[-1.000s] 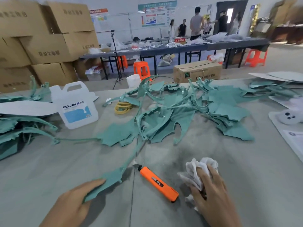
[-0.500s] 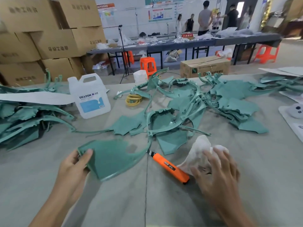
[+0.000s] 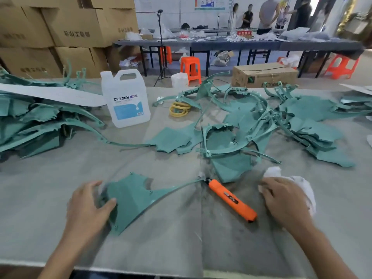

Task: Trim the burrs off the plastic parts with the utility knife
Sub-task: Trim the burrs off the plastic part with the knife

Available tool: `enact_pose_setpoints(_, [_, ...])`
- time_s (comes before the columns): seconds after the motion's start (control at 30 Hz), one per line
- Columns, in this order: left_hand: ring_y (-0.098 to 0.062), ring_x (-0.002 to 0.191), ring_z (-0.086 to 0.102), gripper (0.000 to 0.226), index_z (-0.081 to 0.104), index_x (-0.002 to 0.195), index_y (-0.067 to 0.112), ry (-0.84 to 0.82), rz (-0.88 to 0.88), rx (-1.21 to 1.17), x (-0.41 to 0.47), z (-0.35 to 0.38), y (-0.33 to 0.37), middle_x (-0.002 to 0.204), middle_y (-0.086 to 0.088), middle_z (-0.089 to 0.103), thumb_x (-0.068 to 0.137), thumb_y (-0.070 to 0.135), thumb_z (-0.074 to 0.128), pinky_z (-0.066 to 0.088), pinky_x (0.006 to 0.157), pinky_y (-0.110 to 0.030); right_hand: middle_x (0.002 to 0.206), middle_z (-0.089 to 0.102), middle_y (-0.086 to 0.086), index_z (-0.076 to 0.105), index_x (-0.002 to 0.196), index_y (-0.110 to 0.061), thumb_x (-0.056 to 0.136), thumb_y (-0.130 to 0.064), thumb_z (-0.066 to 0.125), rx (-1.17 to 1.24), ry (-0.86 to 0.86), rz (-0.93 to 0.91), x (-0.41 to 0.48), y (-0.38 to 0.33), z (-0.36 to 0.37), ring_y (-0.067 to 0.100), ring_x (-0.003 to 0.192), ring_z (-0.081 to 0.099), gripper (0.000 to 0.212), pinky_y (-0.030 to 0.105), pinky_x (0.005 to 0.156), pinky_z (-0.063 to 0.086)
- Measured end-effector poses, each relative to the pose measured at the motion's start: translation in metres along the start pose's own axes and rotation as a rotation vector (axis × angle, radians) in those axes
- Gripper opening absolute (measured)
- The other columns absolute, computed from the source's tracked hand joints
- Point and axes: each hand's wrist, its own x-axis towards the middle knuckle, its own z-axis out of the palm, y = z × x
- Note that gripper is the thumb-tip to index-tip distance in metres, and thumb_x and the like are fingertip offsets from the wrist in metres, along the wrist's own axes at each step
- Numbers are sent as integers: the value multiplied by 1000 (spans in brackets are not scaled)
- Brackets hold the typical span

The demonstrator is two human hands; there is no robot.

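- Teal plastic in the grip of the left hand (image 3: 88, 208): thumb pressed on the top face of the part (image 3: 132, 198), fingers (image 3: 93, 184) curled over its left edge.
- Flat on the grey table (image 3: 171, 244), near the front edge; wide panel by the hand, thin arm tapering right to a tip just beside the blade end of the knife (image 3: 231, 200).
- Orange knife untouched on the table between the two hands, slanted, butt end just beside the right hand (image 3: 285, 200).
- Right hand palm-down on a crumpled white cloth (image 3: 304, 186); fingers close together and bent over its left side; gripping or merely resting, cannot tell.
- Beyond the knife, a loose heap (image 3: 261, 127) of teal parts across the middle and right of the table: ragged flat panels, curved frames tangled among them.
- At the left, a second stack (image 3: 30, 129) of parts with a long white strip (image 3: 50, 93) laid across the top.
- Between heap and stack, a white jug (image 3: 125, 99) upright, labelled DEXCON, with yellow rings (image 3: 179, 108) just to its right.
- Past the table: cardboard boxes (image 3: 70, 27) stacked at the left, an orange stool (image 3: 191, 67), a carton (image 3: 263, 75) on the floor, a long dark bench (image 3: 241, 45) cluttered with white items, people (image 3: 265, 13) standing behind it.
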Motion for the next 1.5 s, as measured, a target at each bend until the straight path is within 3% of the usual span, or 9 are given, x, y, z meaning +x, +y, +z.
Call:
enact_pose_setpoints(0.07, [-16, 129, 50, 70, 55, 131, 35, -206, 140, -26, -6, -5, -2, 141, 9, 53, 69, 63, 74, 40, 108, -41, 100, 75, 16, 76, 84, -13, 91, -6, 51, -78, 61, 129, 3, 18, -6, 39, 98, 64, 26, 46, 87, 48])
enact_pose_setpoints(0.17, [-9, 151, 17, 115, 26, 149, 51, -469, 213, 154, -7, -3, -6, 161, 20, 12, 48, 95, 57, 19, 121, -37, 114, 68, 26, 75, 102, -2, 90, -20, 53, -62, 327, 196, -3, 11, -5, 53, 105, 60, 30, 57, 96, 40])
enact_pose_setpoints(0.3, [-12, 154, -10, 130, -28, 143, 55, -593, 257, 395, -4, -2, -8, 163, 13, -23, 48, 95, 52, 6, 121, -37, 104, 70, 14, 80, 96, -17, 84, -50, 53, -20, 211, -32, -22, -37, 12, 46, 98, 62, 44, 56, 90, 47])
enact_pose_setpoints(0.43, [-12, 150, 26, 84, 11, 150, 62, -352, 371, 282, -18, -7, -6, 165, 9, 23, 70, 78, 33, 24, 117, -30, 94, 70, 11, 82, 95, -22, 85, -48, 75, -146, 66, -83, -33, -57, 34, 43, 88, 61, 28, 49, 79, 47])
enact_pose_setpoints(0.57, [-19, 107, 67, 55, 62, 131, 42, -32, 354, 99, -22, -7, -3, 123, 16, 70, 87, 73, 48, 51, 87, -32, 78, 64, 10, 78, 83, -19, 72, -34, 91, -125, 90, -168, -31, -67, 35, 40, 74, 57, 23, 47, 67, 48])
enact_pose_setpoints(0.93, [10, 86, 62, 27, 65, 102, 56, -81, 234, -380, -31, 17, 10, 96, 31, 69, 95, 29, 67, 40, 73, -2, 73, 67, -9, 56, 93, -33, 84, -29, 78, 407, -51, 196, -55, -36, -12, 19, 74, 66, 24, 36, 64, 42])
enact_pose_setpoints(1.17, [24, 115, 48, 50, 55, 137, 46, -146, 121, -464, -52, 52, 25, 121, 49, 52, 92, 31, 71, 38, 98, -3, 69, 70, 2, 60, 109, -48, 79, -23, 84, 813, -255, -6, -101, -84, -15, 12, 49, 59, 45, 25, 51, 50])
enact_pose_setpoints(1.33, [11, 121, 48, 58, 47, 147, 39, -135, 78, -371, -52, 56, 20, 136, 30, 50, 94, 29, 67, 37, 101, -12, 77, 69, -21, 61, 104, -54, 81, -67, 50, 824, -238, -182, -102, -115, -8, 4, 69, 65, 29, 15, 63, 47])
enact_pose_setpoints(1.5, [16, 120, 50, 56, 50, 145, 42, -146, 74, -385, -52, 58, 18, 133, 35, 52, 94, 22, 65, 36, 98, -3, 74, 69, -8, 60, 115, -54, 80, -77, 47, 837, -299, -224, -92, -121, 2, 6, 53, 59, 43, 26, 55, 50])
